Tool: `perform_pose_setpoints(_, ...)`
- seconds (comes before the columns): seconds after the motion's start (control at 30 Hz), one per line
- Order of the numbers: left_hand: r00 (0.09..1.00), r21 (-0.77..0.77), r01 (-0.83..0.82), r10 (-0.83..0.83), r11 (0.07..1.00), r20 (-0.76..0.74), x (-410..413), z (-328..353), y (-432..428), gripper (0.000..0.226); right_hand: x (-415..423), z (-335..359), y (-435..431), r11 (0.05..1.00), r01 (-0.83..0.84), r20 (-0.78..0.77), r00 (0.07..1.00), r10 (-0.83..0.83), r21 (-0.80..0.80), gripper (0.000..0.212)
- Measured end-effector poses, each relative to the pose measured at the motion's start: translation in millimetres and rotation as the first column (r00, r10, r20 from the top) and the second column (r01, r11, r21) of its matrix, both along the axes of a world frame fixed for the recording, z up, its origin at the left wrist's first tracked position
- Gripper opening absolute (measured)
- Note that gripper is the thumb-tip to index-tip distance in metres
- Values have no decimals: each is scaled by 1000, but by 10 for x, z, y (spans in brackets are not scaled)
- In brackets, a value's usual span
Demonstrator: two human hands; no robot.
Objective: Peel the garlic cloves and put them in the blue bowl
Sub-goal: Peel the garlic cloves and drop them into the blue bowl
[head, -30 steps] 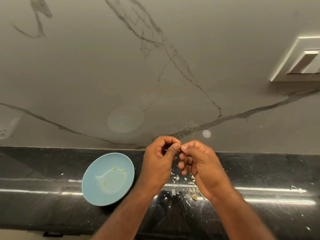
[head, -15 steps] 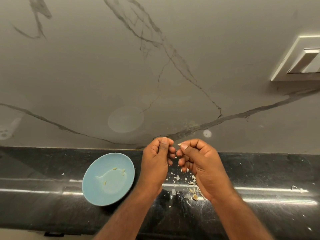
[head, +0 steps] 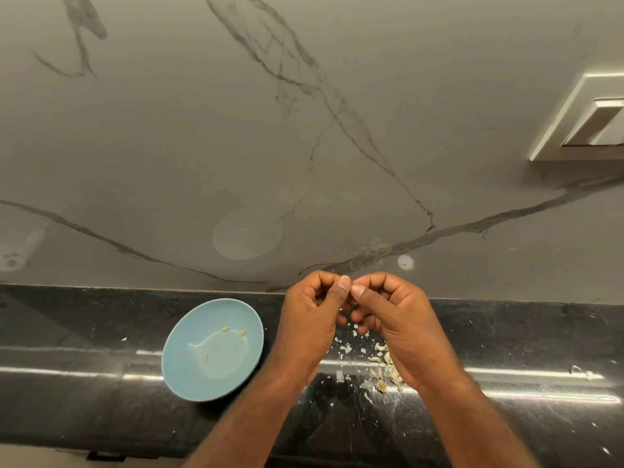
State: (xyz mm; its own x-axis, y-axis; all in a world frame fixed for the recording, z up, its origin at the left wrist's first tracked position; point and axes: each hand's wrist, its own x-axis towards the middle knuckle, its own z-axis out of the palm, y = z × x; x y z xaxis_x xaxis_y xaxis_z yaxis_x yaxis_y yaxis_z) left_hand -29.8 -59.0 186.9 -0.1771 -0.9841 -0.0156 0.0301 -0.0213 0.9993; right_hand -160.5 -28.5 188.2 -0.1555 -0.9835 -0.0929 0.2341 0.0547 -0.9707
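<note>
Curling thumb-to-thumb over the peels (head: 381,369), your left hand (head: 310,319) and right hand (head: 398,322) hide whatever they may hold; bowl (head: 189,336) sits close for drops.

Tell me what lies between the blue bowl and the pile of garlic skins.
Head view: the left hand, at its wrist, crosses over that stretch; beneath it shows black counter.

Left hand (head: 310,319) & right hand (head: 400,320) bare, forearms (head: 250,417) bare too — thumbnails (head: 344,283) short, pale, trimmed.
</note>
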Motion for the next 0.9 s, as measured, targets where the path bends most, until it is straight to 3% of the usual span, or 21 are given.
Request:
perform_pose_setpoints(0.13,999,48,48,-49,998,20,-10,10,6,23,59,-39,24,992,19,-264,963,-51,-121,13)
perform_pose_setpoints(0.23,992,162,67,-48,984,-118,-51,16,16,27,112,-125,25,934,33,-508,832,-223,-357,21)
perform_pose_setpoints(0.33,964,286,82,-3,955,-265,-98,26,34,27,136,-196,16,883,16,-592,736,-328,-469,25)
perform_pose_setpoints(0.4,946,335,63,51,940,-320,-112,29,42,26,168,-181,8,924,80,-462,848,-260,-374,22)
perform_pose_setpoints(0.43,941,342,47,73,939,-330,-115,21,38,26,189,-156,-4,952,116,-315,926,-207,-285,19)
perform_pose_setpoints(0.5,944,326,16,93,945,-316,-115,-13,21,26,193,-115,-26,980,146,-53,987,-155,-138,14)
perform_pose_setpoints(0.67,978,230,-123,157,965,-138,-116,-165,-35,29,250,-130,-48,998,20,-57,998,-23,-66,15)
perform_pose_setpoints(0.83,989,156,-144,148,977,-10,-108,-378,33,33,309,-326,-74,997,79,-75,994,-77,26,13)
perform_pose_setpoints(0.9,985,171,-170,171,971,4,-86,-461,44,35,337,-381,-116,992,69,21,997,-71,106,23)
